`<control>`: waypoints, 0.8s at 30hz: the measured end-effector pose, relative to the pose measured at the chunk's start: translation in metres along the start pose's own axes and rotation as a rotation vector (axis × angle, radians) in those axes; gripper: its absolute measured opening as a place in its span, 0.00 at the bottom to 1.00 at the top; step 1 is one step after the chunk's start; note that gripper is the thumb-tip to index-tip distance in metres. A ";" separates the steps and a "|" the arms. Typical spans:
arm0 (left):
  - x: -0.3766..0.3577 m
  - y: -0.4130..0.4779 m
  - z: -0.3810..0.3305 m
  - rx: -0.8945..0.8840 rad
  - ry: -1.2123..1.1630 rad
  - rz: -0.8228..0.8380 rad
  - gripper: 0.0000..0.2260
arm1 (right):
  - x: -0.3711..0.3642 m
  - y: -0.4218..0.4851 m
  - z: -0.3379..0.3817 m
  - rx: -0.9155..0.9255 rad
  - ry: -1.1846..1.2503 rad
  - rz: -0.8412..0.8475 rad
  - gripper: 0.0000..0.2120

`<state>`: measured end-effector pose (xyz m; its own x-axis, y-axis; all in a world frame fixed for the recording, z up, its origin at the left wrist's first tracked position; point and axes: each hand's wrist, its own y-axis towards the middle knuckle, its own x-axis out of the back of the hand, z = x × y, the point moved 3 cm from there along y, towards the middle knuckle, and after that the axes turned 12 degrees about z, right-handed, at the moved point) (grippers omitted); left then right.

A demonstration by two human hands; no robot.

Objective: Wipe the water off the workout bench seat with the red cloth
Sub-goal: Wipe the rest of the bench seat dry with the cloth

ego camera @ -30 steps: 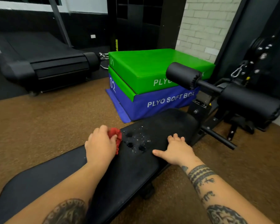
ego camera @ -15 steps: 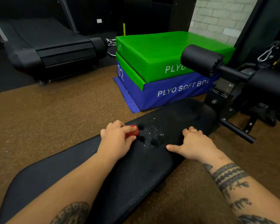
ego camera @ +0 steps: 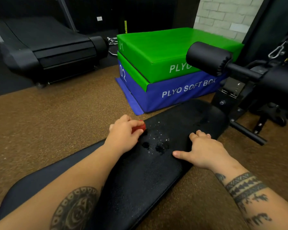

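The black padded bench seat [ego camera: 186,120] runs from lower left to upper right. Water drops and small puddles [ego camera: 156,141] glisten on its middle. My left hand [ego camera: 125,133] is closed around the bunched red cloth [ego camera: 139,127] at the seat's left edge, just left of the wet patch; only a small red part shows past my fingers. My right hand [ego camera: 204,150] lies flat on the seat's right edge with fingers spread, holding nothing.
Stacked green and blue plyo soft boxes [ego camera: 170,70] stand just beyond the bench. A black foam roller pad [ego camera: 208,58] on a metal frame is at the bench's far end. A treadmill [ego camera: 47,47] sits at the back left on the brown floor [ego camera: 48,122].
My left hand with the cloth has slid a little farther along the seat's left edge, and more of the cloth is now hidden in my fist. The right hand has stayed planted.
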<state>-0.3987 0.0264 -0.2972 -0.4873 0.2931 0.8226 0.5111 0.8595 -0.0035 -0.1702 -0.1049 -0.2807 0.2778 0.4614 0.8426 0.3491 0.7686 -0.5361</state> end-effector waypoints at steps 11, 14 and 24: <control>0.025 0.015 -0.001 0.094 -0.072 -0.151 0.11 | 0.000 0.000 -0.001 0.012 -0.016 -0.014 0.55; 0.013 -0.006 0.000 0.063 0.144 0.045 0.14 | 0.000 0.000 -0.001 0.012 -0.018 -0.017 0.55; 0.079 -0.075 0.034 0.021 0.051 -0.115 0.14 | -0.001 -0.001 -0.003 0.021 -0.012 -0.022 0.56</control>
<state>-0.4996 -0.0011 -0.2516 -0.5050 0.1711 0.8460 0.4390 0.8948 0.0811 -0.1687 -0.1079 -0.2812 0.2593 0.4491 0.8550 0.3362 0.7880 -0.5159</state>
